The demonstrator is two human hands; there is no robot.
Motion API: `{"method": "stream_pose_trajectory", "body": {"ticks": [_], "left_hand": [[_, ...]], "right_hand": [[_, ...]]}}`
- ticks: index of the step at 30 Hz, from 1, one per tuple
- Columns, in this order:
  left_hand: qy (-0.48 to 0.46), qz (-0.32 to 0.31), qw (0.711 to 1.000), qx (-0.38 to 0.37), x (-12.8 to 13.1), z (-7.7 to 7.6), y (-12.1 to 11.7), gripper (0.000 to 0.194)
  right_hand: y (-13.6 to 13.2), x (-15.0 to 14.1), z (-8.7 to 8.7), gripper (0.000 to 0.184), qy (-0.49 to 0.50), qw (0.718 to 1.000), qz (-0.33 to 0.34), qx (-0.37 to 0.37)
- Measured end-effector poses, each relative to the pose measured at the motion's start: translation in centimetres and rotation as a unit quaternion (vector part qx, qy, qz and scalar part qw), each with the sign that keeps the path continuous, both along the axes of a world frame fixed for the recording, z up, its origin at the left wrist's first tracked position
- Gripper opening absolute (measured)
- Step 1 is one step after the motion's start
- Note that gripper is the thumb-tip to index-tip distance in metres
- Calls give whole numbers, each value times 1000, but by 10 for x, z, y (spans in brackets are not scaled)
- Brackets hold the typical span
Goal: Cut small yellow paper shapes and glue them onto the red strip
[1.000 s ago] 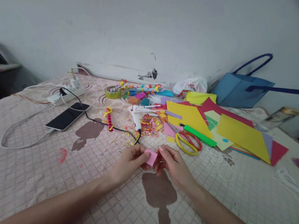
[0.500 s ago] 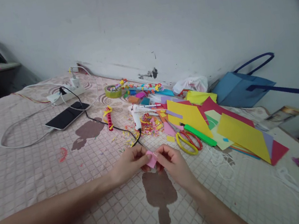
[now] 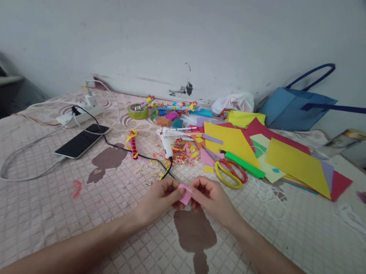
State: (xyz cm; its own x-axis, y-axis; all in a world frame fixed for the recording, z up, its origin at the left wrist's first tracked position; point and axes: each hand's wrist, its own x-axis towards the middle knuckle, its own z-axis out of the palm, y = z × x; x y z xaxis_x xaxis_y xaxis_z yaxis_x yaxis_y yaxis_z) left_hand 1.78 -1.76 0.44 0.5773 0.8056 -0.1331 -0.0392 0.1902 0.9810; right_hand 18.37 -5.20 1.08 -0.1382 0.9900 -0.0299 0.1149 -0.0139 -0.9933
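Observation:
A small piece of pink paper [image 3: 185, 195] is pinched between my two hands, above the patterned table cover. My left hand [image 3: 162, 199] grips its left side, thumb on top. On the other side my right hand [image 3: 210, 195] pinches the paper's right edge between thumb and fingers. Just beyond the hands lies a white hot glue gun [image 3: 167, 144] with a black cord, beside a heap of coloured paper scraps [image 3: 187, 152]. Scissors with yellow and red handles [image 3: 228, 175] and a green box cutter [image 3: 244, 164] rest to the right of my right hand.
Coloured paper sheets [image 3: 299, 166] overlap on the right, before a blue bag [image 3: 298, 107]. White string [image 3: 269, 195] lies nearer. At left are a phone [image 3: 81, 143] and a power strip [image 3: 81, 117] with cables. A tape roll [image 3: 138, 111] and a red decorated stick [image 3: 133, 146] sit behind.
My right hand has moved onto the pink paper's right edge, where its fingers were apart from it before. The left hand keeps its hold nearly in place.

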Motion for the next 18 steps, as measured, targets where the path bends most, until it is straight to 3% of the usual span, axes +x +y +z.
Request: {"method": "stream_pose_trajectory", "body": {"ticks": [4,10,15,18], "left_hand": [[4,-7,1000,-3,0,3,-1,32],[11,-92,994,-49,-3,2,1,30],[-1,-102,990,-96,-6,1,4,29],[-11,-71,987,-142,-5,4,4,29]], "right_hand": [[-2,-3,0,23,-21,999,-19,17],[-3,-4,-2,21,-14,998,-41,45],[-4,-6,-1,21,-10,997,-59,50],[-4,-6,0,21,-3,995,-75,63]]}}
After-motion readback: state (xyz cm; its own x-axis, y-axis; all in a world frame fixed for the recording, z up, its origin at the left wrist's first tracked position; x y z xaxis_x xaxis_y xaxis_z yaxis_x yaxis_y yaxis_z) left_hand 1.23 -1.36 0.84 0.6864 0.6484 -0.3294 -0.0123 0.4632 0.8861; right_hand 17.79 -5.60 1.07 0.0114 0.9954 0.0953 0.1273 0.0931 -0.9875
